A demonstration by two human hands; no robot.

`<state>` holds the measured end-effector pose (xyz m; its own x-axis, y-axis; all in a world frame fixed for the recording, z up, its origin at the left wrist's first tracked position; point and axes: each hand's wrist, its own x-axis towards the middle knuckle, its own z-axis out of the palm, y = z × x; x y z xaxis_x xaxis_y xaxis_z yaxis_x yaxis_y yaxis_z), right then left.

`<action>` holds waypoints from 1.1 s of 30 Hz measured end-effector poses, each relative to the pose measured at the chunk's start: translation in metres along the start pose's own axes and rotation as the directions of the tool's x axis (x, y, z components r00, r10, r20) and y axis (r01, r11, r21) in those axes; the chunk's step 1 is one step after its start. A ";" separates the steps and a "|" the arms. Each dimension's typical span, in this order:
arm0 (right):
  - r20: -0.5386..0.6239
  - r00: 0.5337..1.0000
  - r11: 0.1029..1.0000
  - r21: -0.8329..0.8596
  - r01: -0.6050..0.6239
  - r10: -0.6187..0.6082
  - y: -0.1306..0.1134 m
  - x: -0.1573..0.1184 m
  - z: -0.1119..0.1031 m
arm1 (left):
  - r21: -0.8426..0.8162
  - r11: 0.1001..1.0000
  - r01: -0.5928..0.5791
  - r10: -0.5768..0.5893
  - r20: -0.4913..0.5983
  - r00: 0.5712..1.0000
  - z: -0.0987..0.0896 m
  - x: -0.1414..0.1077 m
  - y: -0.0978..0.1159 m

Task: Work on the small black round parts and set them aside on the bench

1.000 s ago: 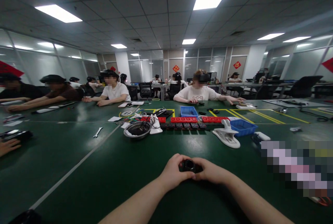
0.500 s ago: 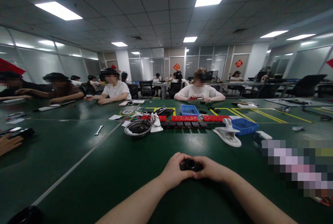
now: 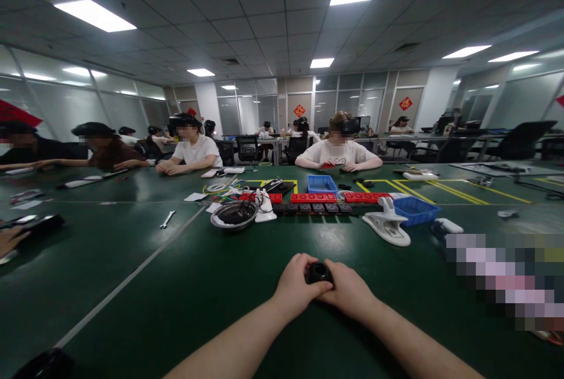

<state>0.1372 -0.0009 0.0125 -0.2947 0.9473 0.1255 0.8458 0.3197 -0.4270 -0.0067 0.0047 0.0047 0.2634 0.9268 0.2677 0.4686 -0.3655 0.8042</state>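
Note:
A small black object with a round opening on top is held between both hands over the green table. My left hand curls around its left side, thumb across the near side. Around its right side wraps my right hand, its fingers partly hidden behind the object and its thumb close to the left thumb tip. The object's underside is hidden by the hands.
Beyond the hands lie a metal bowl with black cables, a white clip stand, red socket strips and blue trays. A wrench lies left. People sit across the table.
My right hand has shifted slightly left and closed further around the black object, which has tilted a little. Across the table, a person in white has brought their hands together.

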 end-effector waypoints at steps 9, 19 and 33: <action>0.242 0.937 0.907 0.397 0.142 -0.253 0.018 0.005 -0.022 | -0.065 0.997 -0.032 0.041 0.150 0.988 -0.009 0.001 0.003; 0.349 0.903 0.856 0.515 0.037 -0.249 0.022 0.005 -0.027 | -0.066 0.995 -0.072 0.084 0.202 0.976 -0.008 0.002 -0.003; 0.168 0.984 0.957 0.290 0.002 -0.053 0.018 0.008 -0.005 | -0.019 1.000 0.002 -0.001 0.064 0.998 -0.001 -0.002 0.003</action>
<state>0.1529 0.0123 0.0102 -0.4099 0.9121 -0.0040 0.6799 0.3026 -0.6679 -0.0070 0.0017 0.0068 0.3166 0.9196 0.2325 0.4534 -0.3620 0.8145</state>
